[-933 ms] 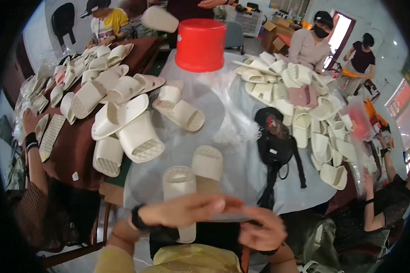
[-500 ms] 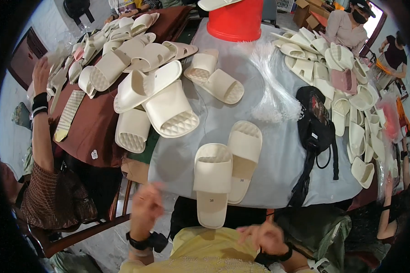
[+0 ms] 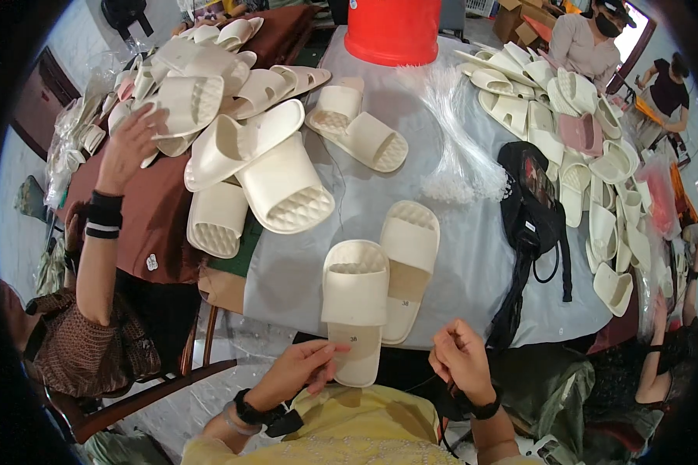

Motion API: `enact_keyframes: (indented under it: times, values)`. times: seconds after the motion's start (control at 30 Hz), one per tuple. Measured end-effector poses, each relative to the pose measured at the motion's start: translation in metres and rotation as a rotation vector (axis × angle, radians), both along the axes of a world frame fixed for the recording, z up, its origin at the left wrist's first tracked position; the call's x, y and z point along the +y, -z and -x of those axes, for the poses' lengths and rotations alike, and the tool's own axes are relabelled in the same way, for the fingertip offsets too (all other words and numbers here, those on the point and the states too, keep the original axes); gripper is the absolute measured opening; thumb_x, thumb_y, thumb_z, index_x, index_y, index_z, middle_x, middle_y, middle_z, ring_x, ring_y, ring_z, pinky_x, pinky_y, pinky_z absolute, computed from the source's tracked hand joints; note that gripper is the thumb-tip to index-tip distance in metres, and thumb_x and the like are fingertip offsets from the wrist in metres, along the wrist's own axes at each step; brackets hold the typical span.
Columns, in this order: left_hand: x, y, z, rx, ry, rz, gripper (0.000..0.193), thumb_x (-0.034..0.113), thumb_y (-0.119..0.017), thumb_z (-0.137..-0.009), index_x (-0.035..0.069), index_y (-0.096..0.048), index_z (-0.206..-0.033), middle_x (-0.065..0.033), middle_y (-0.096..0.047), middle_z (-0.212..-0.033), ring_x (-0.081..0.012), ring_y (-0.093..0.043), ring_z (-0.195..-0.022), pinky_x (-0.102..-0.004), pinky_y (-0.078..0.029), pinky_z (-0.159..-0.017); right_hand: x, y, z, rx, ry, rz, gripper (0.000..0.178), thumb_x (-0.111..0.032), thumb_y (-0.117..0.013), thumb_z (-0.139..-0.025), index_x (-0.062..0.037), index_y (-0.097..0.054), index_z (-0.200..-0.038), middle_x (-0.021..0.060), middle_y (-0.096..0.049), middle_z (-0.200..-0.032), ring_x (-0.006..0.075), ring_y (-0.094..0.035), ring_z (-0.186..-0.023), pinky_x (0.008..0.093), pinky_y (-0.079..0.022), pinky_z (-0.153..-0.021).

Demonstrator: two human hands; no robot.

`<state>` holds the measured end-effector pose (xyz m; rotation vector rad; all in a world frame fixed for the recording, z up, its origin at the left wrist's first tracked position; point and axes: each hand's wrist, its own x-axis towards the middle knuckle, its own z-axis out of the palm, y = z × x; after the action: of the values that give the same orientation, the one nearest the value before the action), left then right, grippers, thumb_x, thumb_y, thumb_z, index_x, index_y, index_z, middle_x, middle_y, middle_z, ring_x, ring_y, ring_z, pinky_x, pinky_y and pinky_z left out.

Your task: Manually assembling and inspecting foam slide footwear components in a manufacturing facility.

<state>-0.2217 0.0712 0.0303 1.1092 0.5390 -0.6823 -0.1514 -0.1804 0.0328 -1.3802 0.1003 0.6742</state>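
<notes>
A pair of cream slippers lies at the table's near edge, toes pointing away from me. The left slipper (image 3: 354,294) slightly overlaps the right slipper (image 3: 409,267), and its heel sticks out past the edge. My left hand (image 3: 306,367) is beside that heel, index finger stretched over the insole, the other fingers loosely bent; nothing shows in it. To the right of the pair my right hand (image 3: 462,358) is raised, its fingers curled and pressed together. Whatever they may hold is too small or hidden to name.
Stacked cream slippers (image 3: 287,186) stand at the left, and another heap (image 3: 574,174) at the right. Clear plastic strands (image 3: 461,147), a black bag (image 3: 529,205) and a red bucket (image 3: 392,35) rest on the grey tablecloth (image 3: 287,287). A co-worker's hand (image 3: 132,147) touches slippers at left.
My left hand has moved right to the slipper's heel. The right hand has risen and its fingers have closed. The left co-worker's hand has come rightward to a slipper.
</notes>
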Motion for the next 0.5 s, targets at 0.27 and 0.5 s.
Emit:
enact_keyframes:
  times: [0.27, 0.5]
  values:
    - [-0.051, 0.009, -0.028, -0.19, -0.456, 0.152, 0.019, 0.022, -0.035, -0.095, 0.007, -0.046, -0.097, -0.0016, -0.052, -0.08, -0.0066, -0.03, -0.042, -0.0208, -0.03, -0.04, 0.075, -0.008, -0.092, -0.657, 0.05, 0.188, 0.018, -0.018, -0.05, -0.086, -0.0009, -0.053, -0.082, 0.0073, -0.061, -0.071, 0.015, -0.055, -0.062, 0.0271, -0.042, -0.056]
    - [-0.045, 0.036, -0.029, -0.169, -0.56, 0.171, 0.011, 0.012, -0.038, -0.091, 0.008, -0.045, -0.099, -0.0026, -0.053, -0.081, -0.0061, -0.031, -0.042, -0.0205, -0.03, -0.04, 0.123, 0.024, -0.099, -0.983, -0.556, 0.547, 0.026, -0.031, -0.045, -0.083, -0.0088, -0.06, -0.085, 0.0134, -0.061, -0.084, 0.0329, -0.057, -0.076, 0.0404, -0.045, -0.067]
